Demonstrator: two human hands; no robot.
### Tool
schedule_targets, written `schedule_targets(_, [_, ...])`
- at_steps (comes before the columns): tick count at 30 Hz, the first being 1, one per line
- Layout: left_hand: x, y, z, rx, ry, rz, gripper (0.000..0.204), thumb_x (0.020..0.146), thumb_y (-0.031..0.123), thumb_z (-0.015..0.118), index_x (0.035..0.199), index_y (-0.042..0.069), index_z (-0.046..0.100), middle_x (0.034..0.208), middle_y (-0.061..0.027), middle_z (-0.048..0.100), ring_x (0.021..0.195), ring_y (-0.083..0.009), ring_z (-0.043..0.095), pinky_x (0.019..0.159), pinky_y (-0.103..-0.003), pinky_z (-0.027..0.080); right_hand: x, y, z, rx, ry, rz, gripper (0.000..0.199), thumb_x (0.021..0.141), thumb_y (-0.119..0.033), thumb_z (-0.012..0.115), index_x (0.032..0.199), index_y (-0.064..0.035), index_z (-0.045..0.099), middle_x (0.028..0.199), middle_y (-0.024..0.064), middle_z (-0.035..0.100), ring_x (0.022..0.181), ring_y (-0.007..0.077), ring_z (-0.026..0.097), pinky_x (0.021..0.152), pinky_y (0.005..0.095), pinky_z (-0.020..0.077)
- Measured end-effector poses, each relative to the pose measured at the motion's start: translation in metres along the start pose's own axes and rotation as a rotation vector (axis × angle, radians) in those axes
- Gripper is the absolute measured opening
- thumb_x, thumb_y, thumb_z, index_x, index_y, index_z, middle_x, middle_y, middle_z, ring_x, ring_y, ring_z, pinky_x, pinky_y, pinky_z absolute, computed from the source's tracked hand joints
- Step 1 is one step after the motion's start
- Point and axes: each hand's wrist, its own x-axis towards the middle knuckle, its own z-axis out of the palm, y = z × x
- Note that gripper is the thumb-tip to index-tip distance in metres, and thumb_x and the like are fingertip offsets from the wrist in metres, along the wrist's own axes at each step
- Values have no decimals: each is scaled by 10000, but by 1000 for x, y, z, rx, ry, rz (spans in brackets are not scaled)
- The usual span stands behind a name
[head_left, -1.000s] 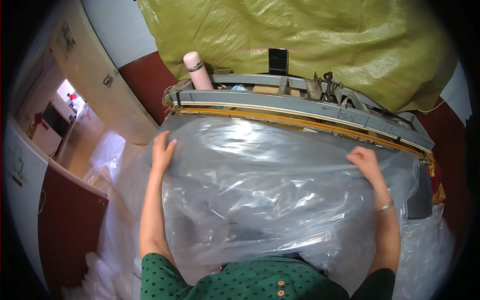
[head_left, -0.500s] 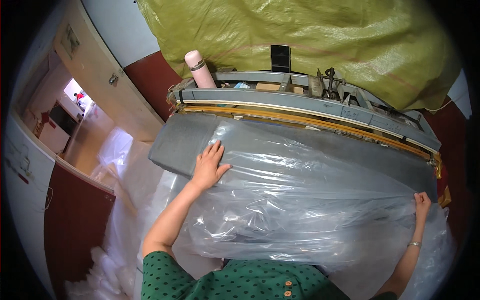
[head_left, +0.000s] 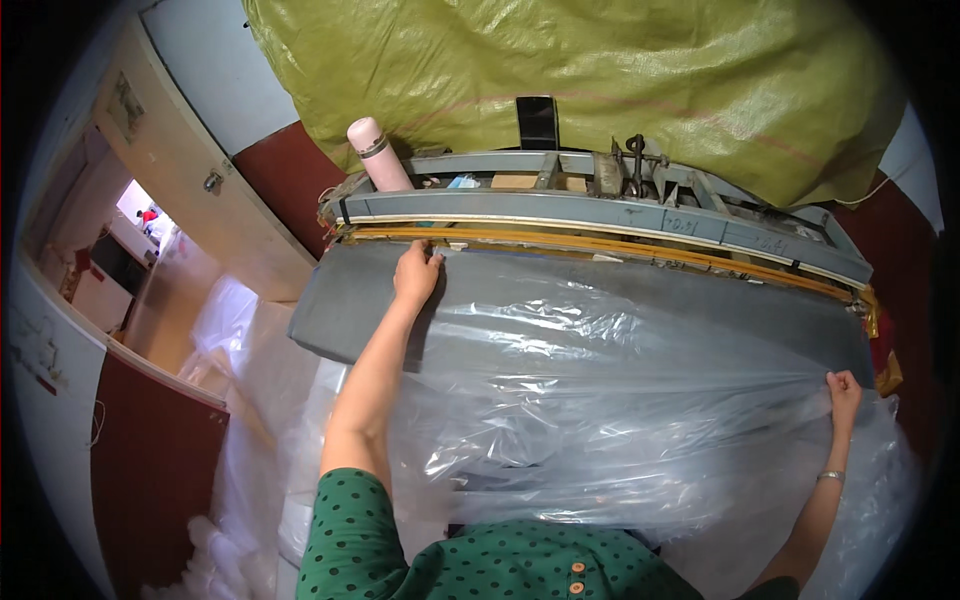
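A sheet of clear plastic film (head_left: 560, 400) lies wrinkled across a long grey padded surface (head_left: 350, 295) and hangs down over its near side. My left hand (head_left: 416, 274) reaches to the far edge of that surface, its thumb and fingers closed on the film's far left corner. At the right end, my right hand (head_left: 845, 393) pinches the film's edge, and creases run out leftward from its fingertips. The exact fold under the left fingers is hidden.
Behind the surface runs a grey metal frame (head_left: 460, 207) with orange strips (head_left: 600, 245). A pink flask (head_left: 380, 155) and a black phone-like slab (head_left: 537, 122) stand there, before a yellow-green tarp (head_left: 650, 70). An open door (head_left: 200, 160) and loose film (head_left: 225, 320) are at left.
My left hand has moved from lying spread on the film to the far edge, carrying the film's corner away from me. My right hand keeps its pinch, nearly in place.
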Motion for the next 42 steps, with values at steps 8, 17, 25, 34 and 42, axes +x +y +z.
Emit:
schedule_targets(8, [18,-14,20,119,135,130,148,782,204,581,802,59,604,856,-134,620,814,-342,582,716,-432,462,16,17,1,139,34,48,223,841,-188,610,690,-61,507,608,-75,399,553,20,330,489,193,264])
schedule_targets(17, [37,-51,33,-443,518,-104,132,866,125,455,787,19,451,676,-112,524,618,-210,501,612,-341,426,92,-27,118,71,509,-72,243,858,-258,578,838,-17,565,671,56,548,630,135,498,627,283,428])
schedule_targets(25, [75,-76,42,-652,468,-185,179,865,138,522,732,36,458,651,-22,480,600,-107,435,577,-252,390,129,-49,152,389,500,-1,166,814,-145,640,781,-19,537,643,-8,512,593,64,449,547,218,386])
schedule_targets(34, [75,-78,31,-430,644,-327,158,808,115,471,882,-25,476,877,-140,518,791,-225,504,741,-318,423,127,-48,143,661,606,54,112,799,-20,555,875,-42,476,699,-5,503,579,55,445,519,200,374])
schedule_targets(42, [68,-80,12,-849,229,-280,46,834,75,488,879,64,483,744,-19,494,617,-100,467,574,-236,407,116,-67,122,637,432,133,211,838,-83,572,1028,-22,505,846,53,570,753,105,539,661,218,435])
